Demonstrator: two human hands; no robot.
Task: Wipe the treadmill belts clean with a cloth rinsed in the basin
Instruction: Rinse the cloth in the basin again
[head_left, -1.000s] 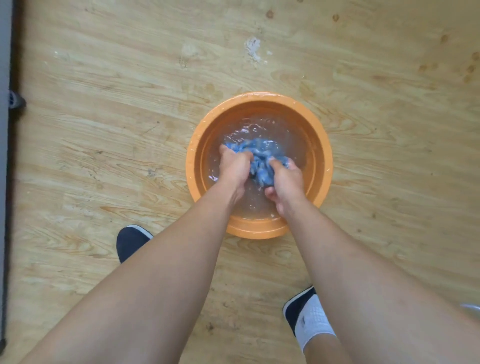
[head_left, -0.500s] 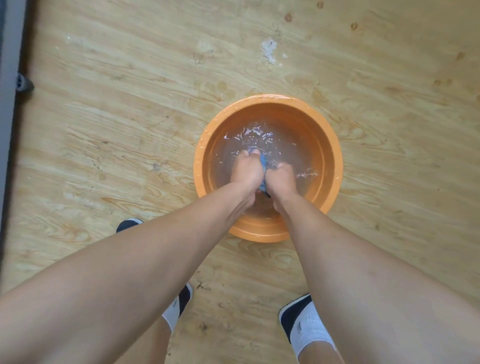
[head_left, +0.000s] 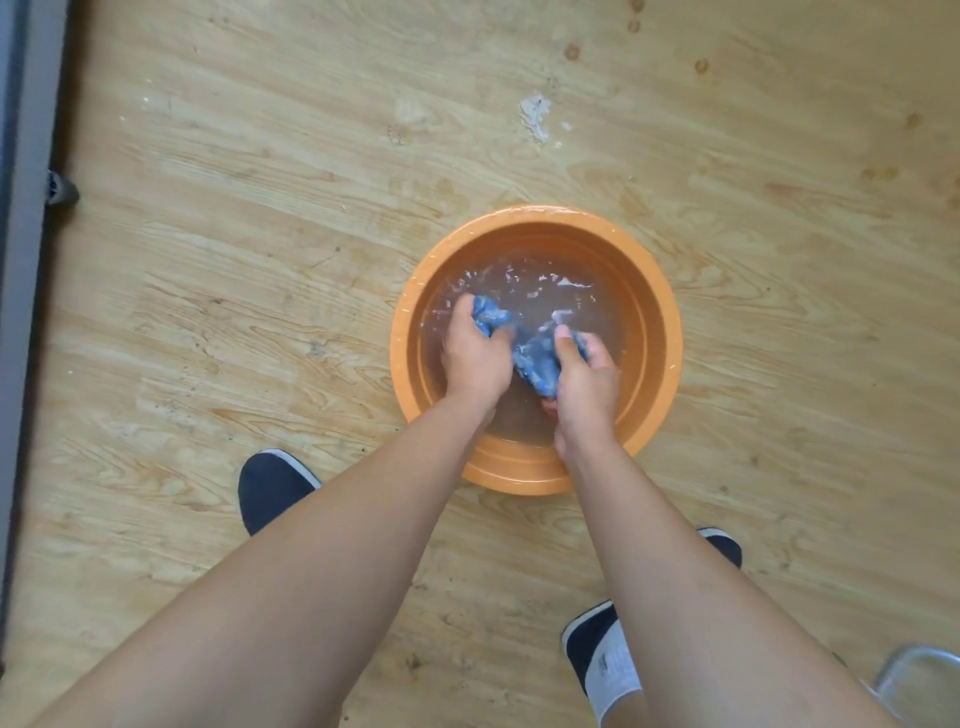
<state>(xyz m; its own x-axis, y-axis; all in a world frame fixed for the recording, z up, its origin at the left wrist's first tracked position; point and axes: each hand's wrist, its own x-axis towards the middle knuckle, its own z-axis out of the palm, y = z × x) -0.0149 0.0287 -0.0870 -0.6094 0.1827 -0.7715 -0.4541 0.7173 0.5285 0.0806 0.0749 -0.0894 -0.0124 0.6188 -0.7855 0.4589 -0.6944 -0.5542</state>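
Light is bright, even and soft, warm over the wooden floor (head_left: 260, 249); shadows are faint. The left hand (head_left: 475, 358), the right hand (head_left: 587, 379) and the cloth (head_left: 537, 364) they grip look slightly smeared by motion. Just beyond them white glints break up on the water (head_left: 540, 283), and the wet rim of the basin (head_left: 670, 338) shines. Well to the left of the hands a grey strip (head_left: 26, 312) bows with the wide lens, and the forearms (head_left: 311, 597) swell toward the bottom edge.
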